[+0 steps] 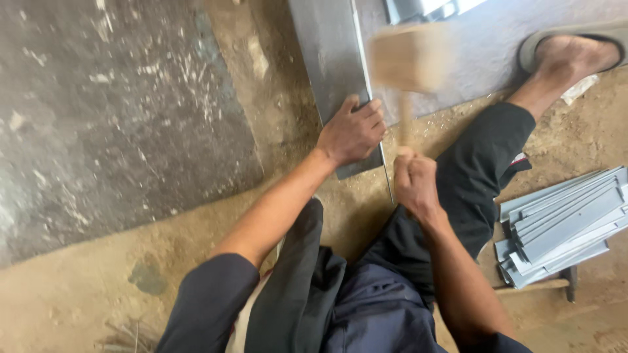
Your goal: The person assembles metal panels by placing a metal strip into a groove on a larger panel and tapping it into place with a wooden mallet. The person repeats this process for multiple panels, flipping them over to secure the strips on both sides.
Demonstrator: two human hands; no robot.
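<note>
The left hand (353, 131) presses flat, fingers spread, on one grey sheet-metal strip (333, 59) lying on the dirt floor (85, 287). The right hand (413, 180) is clenched around one blurred wooden mallet (407, 59). One stack of grey metal strips (562, 225) lies at right.

Mallet (409, 57): pale bare wood, blurred. Sheet (333, 72): dull grey metal, smooth. Strips (566, 225): same matt metal. Floor (118, 117): rough, scuffed concrete and dusty earth.
</note>
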